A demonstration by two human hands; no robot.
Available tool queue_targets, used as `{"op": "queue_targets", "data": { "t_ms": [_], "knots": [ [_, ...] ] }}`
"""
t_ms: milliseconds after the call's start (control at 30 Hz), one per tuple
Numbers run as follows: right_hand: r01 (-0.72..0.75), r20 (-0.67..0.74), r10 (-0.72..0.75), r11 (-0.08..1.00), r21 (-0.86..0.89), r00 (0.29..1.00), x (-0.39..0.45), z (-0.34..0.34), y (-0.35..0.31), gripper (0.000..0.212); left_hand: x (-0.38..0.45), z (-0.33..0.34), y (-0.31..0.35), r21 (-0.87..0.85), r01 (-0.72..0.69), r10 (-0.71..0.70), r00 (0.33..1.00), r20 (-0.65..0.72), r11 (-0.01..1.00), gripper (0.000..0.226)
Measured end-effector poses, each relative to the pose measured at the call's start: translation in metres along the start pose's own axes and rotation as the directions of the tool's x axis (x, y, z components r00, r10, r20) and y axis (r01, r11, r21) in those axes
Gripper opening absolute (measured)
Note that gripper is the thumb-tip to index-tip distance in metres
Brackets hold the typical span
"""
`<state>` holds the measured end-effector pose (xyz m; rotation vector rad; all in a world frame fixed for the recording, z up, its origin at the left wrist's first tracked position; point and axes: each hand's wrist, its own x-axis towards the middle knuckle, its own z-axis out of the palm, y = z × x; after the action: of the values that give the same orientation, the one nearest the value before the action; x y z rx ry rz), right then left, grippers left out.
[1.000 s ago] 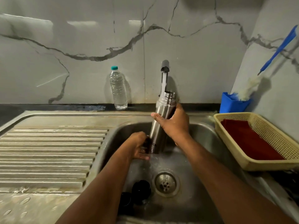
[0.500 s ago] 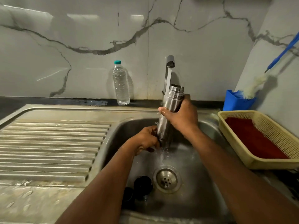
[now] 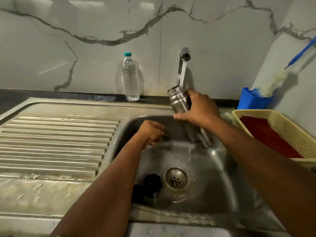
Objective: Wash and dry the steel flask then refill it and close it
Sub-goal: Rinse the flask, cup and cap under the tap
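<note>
STEP rinse | right hand fingers wrapped round steel flask, tilted, mouth toward 11 o'clock under tap stream | left hand fingers curled, grip unclear | RISK wet flask may slip into sink

Steel flask now tilted, left hand off.

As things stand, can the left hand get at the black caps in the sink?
Probably yes: the left hand is inside the sink, holds nothing visible, and nothing lies between it and the black caps.
</note>
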<state>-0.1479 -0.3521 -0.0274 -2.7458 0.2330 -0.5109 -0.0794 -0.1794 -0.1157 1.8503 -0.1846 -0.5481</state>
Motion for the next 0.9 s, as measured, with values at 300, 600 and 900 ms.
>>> {"op": "queue_targets", "data": {
  "t_ms": [300, 600, 900],
  "knots": [
    [0.490, 0.417, -0.260, 0.522, -0.698, 0.871, -0.001, 0.023, -0.020, 0.054, 0.016, -0.018, -0.006, -0.356, 0.032, -0.164, 0.923, -0.348, 0.934, 0.028],
    [0.493, 0.468, -0.231, 0.058, -0.868, 0.853, -0.006, 0.044, -0.006, 0.030, 0.021, -0.009, -0.006, -0.198, 0.097, -0.147, 0.955, -0.256, 0.975, 0.019],
    [0.290, 0.219, -0.209, 0.430, -0.855, 0.953, -0.002, -0.003, -0.019, 0.055, 0.023, -0.007, -0.007, -0.168, 0.063, -0.104, 0.963, -0.248, 0.984, 0.021]
  ]
}}
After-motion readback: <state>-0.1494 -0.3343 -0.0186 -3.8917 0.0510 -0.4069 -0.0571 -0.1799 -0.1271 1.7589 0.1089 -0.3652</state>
